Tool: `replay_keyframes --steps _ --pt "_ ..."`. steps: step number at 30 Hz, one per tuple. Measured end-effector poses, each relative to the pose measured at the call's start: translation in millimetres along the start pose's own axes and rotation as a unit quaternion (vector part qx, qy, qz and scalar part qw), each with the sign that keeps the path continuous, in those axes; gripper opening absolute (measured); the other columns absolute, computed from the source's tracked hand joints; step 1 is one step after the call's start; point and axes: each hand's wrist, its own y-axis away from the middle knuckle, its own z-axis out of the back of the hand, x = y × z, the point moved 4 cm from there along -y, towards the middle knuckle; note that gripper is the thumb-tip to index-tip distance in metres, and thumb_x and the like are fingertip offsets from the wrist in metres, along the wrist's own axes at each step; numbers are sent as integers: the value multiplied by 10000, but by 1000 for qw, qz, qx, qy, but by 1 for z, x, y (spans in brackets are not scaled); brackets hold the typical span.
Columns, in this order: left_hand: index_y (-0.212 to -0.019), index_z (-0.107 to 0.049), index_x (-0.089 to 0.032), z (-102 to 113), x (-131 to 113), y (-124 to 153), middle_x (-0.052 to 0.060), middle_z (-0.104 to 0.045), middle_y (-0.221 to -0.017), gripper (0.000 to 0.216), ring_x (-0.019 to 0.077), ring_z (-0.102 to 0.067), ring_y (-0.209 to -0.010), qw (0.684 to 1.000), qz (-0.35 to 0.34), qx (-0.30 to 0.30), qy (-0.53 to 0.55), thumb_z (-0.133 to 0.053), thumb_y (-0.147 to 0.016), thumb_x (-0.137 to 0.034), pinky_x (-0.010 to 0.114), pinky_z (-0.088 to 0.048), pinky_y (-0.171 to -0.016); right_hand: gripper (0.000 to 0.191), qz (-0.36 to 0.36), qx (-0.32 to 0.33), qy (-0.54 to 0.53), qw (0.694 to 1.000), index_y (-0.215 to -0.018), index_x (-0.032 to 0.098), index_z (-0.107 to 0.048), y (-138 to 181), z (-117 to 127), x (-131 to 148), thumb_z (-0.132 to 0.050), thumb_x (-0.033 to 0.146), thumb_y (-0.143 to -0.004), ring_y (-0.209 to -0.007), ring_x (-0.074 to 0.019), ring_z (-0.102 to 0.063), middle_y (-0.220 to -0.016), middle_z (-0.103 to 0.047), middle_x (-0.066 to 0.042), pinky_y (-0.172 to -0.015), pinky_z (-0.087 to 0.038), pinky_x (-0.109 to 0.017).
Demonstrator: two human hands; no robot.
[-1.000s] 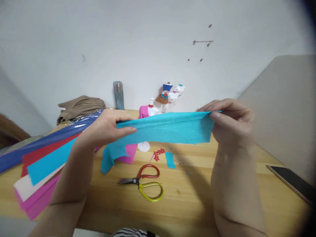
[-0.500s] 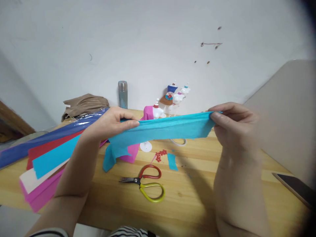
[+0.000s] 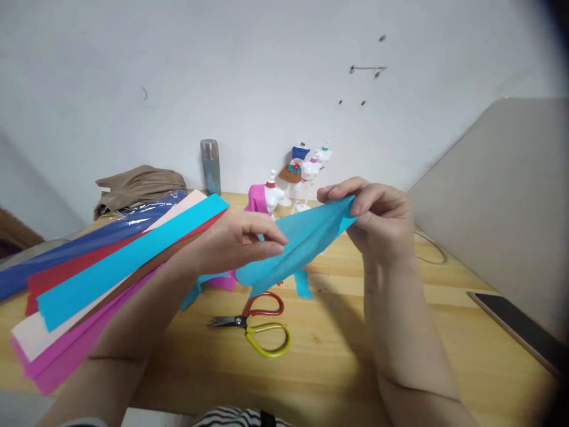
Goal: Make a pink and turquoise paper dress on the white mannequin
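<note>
My right hand (image 3: 384, 216) pinches one corner of a thin turquoise crepe paper piece (image 3: 300, 237) between thumb and fingers. The paper slants down to the left above the table, creased and fanned out toward its loose lower end. My left hand (image 3: 242, 240) is in front of the paper's left part. Its thumb and fingers are curved with a small gap between them, and the paper passes behind the fingertips. Below the paper, scissors (image 3: 253, 326) with one red and one yellow handle lie on the table. A small turquoise scrap (image 3: 303, 284) is beside them.
Coloured paper strips (image 3: 128, 261) lie at left, partly under my left forearm. A brown cloth (image 3: 140, 190) and a flask (image 3: 210, 166) are behind. Small white mannequins (image 3: 310, 170), some dressed, stand by the wall. A phone (image 3: 515, 326) lies at right on the wooden table (image 3: 329, 367).
The turquoise paper, stretched level between both hands before, now slants and spreads open. My right hand has moved left, my left hand right and slightly down, off the paper's upper edge.
</note>
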Motion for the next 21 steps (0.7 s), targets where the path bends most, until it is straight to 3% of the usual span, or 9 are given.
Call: replay_keyframes --steps 3,6,10,13,16,19,21 --pt "-991 -780 -207 -18 10 -4 83 -789 -1067 188 196 -744 -938 997 12 -66 24 -711 -832 -278 320 -619 -849 429 -24 20 -25 999 -549 274 -574 2 -10 -4 -919 510 -644 -867 -244 -747 -830 -741 -6 -827 -639 -466" --pt "-1225 -704 -197 -33 18 -4 130 -709 -1326 455 272 -681 -1223 995 50 -44 70 -770 -801 -349 396 -583 -1024 504 -54 31 -59 996 -544 262 -495 4 -13 -10 -917 522 -631 -861 -248 -733 -814 -713 -11 -781 -645 -461" --pt "-1288 -619 -187 -46 24 -4 186 -622 -1431 615 350 -572 -1376 985 90 3 148 -815 -760 -434 506 -498 -1130 492 -110 70 -106 986 -586 271 -476 9 -13 -17 -905 506 -646 -851 -255 -719 -819 -685 -26 -634 -640 -403" --pt "-1265 -592 -170 -58 28 -6 205 -637 -1379 713 375 -597 -1327 957 112 59 260 -842 -722 -558 528 -505 -1093 381 -107 108 -163 975 -644 275 -527 13 -21 -16 -847 453 -747 -864 -244 -724 -862 -694 -28 -632 -638 -373" --pt "-1177 -637 -174 -71 32 -7 148 -722 -1176 659 331 -681 -1155 906 146 122 377 -858 -715 -589 471 -566 -972 253 -93 139 -181 969 -701 271 -617 18 -37 -12 -807 395 -811 -935 -248 -740 -928 -735 -31 -734 -654 -393" --pt "-986 -709 -160 -79 32 -4 80 -743 -893 468 229 -721 -862 854 182 169 456 -906 -703 -475 388 -604 -824 176 -80 131 -95 984 -751 269 -699 19 -46 -7 -812 385 -820 -1097 -274 -717 -1076 -762 -49 -865 -641 -428" --pt "-892 -731 -149 -77 29 -3 66 -734 -814 378 190 -710 -766 841 188 167 478 -917 -703 -418 355 -615 -779 138 -68 109 -32 991 -865 283 -751 19 -46 -3 -811 401 -828 -1206 -289 -674 -1227 -736 -57 -942 -616 -448"
